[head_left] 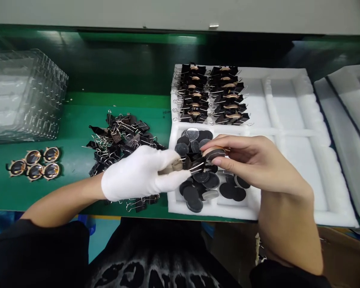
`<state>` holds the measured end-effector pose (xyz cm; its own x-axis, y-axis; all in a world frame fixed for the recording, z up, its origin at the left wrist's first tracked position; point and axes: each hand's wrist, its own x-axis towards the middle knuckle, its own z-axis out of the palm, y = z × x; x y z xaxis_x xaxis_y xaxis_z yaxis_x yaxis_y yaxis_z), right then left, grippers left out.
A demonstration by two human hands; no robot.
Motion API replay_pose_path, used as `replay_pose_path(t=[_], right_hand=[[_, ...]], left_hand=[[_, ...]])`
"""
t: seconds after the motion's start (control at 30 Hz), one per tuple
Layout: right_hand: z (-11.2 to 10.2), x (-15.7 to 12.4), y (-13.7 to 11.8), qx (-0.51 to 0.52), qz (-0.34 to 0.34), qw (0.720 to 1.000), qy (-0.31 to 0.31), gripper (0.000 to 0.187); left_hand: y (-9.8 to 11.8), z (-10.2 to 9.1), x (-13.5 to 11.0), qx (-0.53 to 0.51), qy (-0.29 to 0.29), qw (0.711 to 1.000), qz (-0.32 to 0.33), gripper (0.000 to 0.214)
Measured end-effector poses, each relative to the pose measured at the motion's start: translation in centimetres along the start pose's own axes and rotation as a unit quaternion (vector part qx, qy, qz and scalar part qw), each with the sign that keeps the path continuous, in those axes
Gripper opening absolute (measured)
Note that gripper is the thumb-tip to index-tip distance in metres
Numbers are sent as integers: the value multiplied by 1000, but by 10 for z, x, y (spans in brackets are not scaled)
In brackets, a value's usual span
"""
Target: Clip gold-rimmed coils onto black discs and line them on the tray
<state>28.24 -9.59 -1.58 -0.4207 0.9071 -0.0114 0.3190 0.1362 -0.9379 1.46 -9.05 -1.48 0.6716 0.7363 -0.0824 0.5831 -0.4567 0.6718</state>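
My left hand point(141, 173), in a white glove, pinches the wire handles of a black binder clip point(194, 163) over the white foam tray point(288, 140). My bare right hand point(252, 162) holds a stacked round part with a copper coil and dark disc point(213, 153) at the clip's jaws. Loose dark discs point(198, 188) lie in the tray compartment below both hands. Two rows of clipped coil parts point(211, 94) fill the compartment behind.
A heap of black binder clips point(120, 138) lies on the green bench left of the tray. Several copper coil rings point(34, 163) sit at far left. A stack of clear plastic trays point(21, 94) stands at back left. More white foam trays point(351, 120) are at right.
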Motion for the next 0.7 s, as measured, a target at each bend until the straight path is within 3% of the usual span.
replay_pose_path(t=[0.23,0.43,0.53,0.63,0.7], right_hand=[[4,2,3,-2,-1,1000,-25,22],[7,3,5,0,-21,1000,-22,21],[13,0,3,-9,-84,996,38,26],[26,0,-4,-35,-171,978,117,40],[37,4,-13,-48,-195,972,122,40]], left_hand=[[3,2,-1,-24,-12,1000,-13,42],[4,0,-2,-14,-11,1000,3,37],[3,-5,-4,16,12,999,31,31],[1,-12,-5,65,76,994,49,54],[-1,-19,-7,75,115,989,61,54]])
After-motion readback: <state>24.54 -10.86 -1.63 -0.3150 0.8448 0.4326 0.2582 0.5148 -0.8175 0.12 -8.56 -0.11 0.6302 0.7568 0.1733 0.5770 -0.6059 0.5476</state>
